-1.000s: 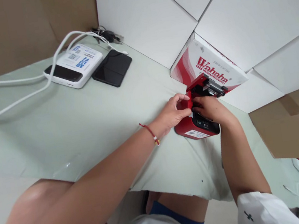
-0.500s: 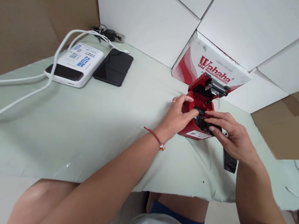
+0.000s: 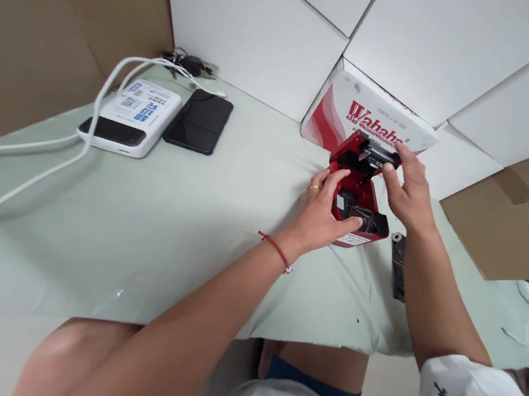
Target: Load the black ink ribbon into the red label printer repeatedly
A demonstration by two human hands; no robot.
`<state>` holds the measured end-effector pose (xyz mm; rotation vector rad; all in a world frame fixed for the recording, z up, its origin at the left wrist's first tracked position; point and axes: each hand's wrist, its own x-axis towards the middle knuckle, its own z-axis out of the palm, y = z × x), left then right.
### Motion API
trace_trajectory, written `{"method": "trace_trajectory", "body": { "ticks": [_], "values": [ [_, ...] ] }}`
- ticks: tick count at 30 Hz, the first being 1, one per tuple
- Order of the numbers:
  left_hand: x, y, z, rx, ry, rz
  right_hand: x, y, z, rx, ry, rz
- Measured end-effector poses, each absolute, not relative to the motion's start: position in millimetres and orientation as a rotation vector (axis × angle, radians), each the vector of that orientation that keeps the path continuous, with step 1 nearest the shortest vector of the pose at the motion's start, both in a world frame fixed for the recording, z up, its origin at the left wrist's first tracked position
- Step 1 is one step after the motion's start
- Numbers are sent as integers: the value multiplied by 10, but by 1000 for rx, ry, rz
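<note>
A small red device (image 3: 370, 197), box-shaped with a hinged lid, stands with its lid raised. Black parts (image 3: 369, 217) fill its open body, and a white sticker (image 3: 354, 239) shows on its near side. My left hand (image 3: 325, 215) grips the body from the left, its thumb lying against the black insert. At the lid (image 3: 374, 156), my right hand (image 3: 410, 190) pinches the outer edge, where a grey and black mechanism is fitted. A black part with a round hole (image 3: 398, 267) lies on the table, partly hidden by my right forearm.
Behind the device leans a white and red Wahaha box (image 3: 331, 112) against white boxes (image 3: 257, 30). To the left are a white power bank (image 3: 149, 112) with a white cable (image 3: 61, 164), a black phone (image 3: 199, 121) and keys (image 3: 194, 64). Cardboard (image 3: 517, 223) stands at right.
My right hand has left the black insert and moved up to the raised lid's edge. My left thumb has shifted toward me over the insert, which appears to sit lower in the body.
</note>
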<state>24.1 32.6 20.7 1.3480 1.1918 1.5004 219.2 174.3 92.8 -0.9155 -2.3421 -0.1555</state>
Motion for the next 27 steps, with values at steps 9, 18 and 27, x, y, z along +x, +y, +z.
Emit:
{"method": "trace_trajectory", "body": {
  "ticks": [9,18,27],
  "values": [
    [251,328,163,1352,1133,1577,2236,1187,860,-938,-2177,78],
    [242,286,162,1262,1135,1737,2324,1026,775,-919,-2187,159],
    [119,414,208,1172,1259,1771,2358,925,609,-972,-2134,272]
  ]
}}
